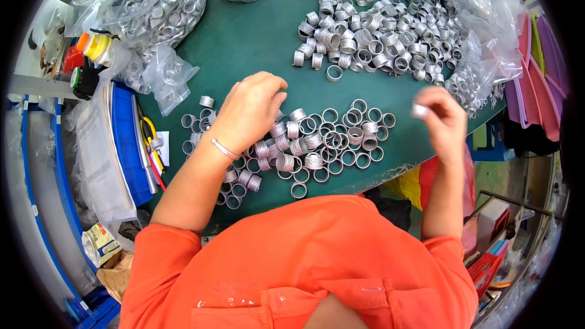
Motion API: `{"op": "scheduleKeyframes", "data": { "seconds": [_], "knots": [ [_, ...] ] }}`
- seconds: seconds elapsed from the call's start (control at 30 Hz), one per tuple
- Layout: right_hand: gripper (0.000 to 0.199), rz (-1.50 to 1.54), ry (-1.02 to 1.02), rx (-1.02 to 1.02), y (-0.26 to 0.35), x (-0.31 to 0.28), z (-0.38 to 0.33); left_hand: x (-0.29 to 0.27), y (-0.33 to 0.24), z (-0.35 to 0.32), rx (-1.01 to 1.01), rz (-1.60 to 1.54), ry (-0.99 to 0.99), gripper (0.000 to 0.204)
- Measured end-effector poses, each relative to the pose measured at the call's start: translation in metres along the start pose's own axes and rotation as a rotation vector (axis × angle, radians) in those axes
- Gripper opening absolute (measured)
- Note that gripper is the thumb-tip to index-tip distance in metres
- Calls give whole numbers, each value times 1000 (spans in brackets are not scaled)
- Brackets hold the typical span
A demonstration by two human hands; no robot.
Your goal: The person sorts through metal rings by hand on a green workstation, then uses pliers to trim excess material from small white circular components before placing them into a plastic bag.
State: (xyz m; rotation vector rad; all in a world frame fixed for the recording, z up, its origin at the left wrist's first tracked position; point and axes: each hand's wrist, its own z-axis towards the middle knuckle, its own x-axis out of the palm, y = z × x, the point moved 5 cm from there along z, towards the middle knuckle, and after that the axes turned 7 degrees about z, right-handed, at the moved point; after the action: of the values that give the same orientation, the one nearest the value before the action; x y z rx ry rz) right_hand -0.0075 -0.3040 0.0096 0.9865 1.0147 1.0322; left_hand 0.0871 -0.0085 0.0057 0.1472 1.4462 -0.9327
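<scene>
My right hand (446, 123) is raised at the table's right front edge, its thumb and fingers pinching a small silver metal ring (419, 111) that looks blurred. My left hand (251, 108) is over the left part of the near pile of metal rings (332, 140), back of the hand up. Its fingers curl inward, and whatever lies inside them is hidden. Some rings in this pile lie flat with their holes showing; others rest on their sides with a textured outer band. A larger heap of similar rings (378, 33) spreads over the far right of the green table (256, 36).
Clear plastic bags of rings (155, 6) crowd the far left, and another plastic bag (487, 30) lies at the far right. A blue tray with papers (131, 146), yellow-handled pliers (148, 131) and a yellow bottle with an orange cap (94, 45) sit along the left.
</scene>
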Motion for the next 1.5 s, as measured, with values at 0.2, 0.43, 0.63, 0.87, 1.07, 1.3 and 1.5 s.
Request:
{"op": "scheduleKeyframes", "data": {
  "seconds": [0.2,0.43,0.63,0.87,1.07,1.3,1.5],
  "knots": [
    [13,-850,-278,440,-28,-167,-107,3,-5,26,82,80,50,15],
    [16,-787,-312,335,-38,-133,-101,68,-33,67,221,186,137,15],
    [10,-192,-231,134,-14,-21,-36,62,-34,68,181,-249,109,9],
    [22,606,6,303,-1,77,3,20,-60,28,94,-802,-1,9],
    [20,599,55,123,14,82,-1,9,-77,22,324,-399,-215,16],
    [21,-345,-407,-59,17,-61,-55,-2,-15,52,86,-52,-231,10],
    [21,-1148,-443,299,-30,-173,-139,32,-1,81,64,153,-77,17]
  ]
}}
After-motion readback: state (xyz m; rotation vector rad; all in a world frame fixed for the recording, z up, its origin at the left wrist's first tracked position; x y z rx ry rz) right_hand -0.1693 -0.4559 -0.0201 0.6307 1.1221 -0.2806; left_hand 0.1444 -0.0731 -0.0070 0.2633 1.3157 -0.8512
